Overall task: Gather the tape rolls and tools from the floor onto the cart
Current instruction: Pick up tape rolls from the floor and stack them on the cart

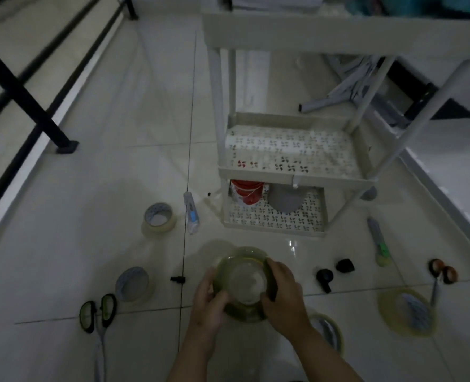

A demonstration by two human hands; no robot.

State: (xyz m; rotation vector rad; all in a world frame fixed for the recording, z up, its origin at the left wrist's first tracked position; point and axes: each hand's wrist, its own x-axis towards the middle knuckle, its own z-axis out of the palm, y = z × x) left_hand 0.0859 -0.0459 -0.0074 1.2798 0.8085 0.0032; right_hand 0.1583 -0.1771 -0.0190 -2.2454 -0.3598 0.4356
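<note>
Head view, dim light. Both hands sit at lower centre of the frame, clamped on one large roll of clear tape [242,285]. The left hand [210,301] grips its left rim, fingers curled over the edge; the right hand [282,295] grips its right rim. Whether the roll touches the tiled floor [90,175] cannot be told.

Other items lie on the floor. Left of centre: a tape roll [159,220], and just beside it to the right a blue-slider utility knife [191,213]. Lower left: a second tape roll [134,283], with green-handled scissors [98,315] near it. A small black part [178,279] lies between that roll and the hands.

Right side: a green-slider utility knife [378,242], two small black objects [335,272], orange-handled scissors [443,274], and a wide tape roll [407,312] at lower right. Another tape roll [328,332] is partly hidden behind the right forearm.

The cart [291,177] stands at centre right, cream, with patterned shelves. Its bottom shelf holds a red container [246,193] and a grey round object [285,201]. The middle shelf is in view; the top tier is blurred.
</note>
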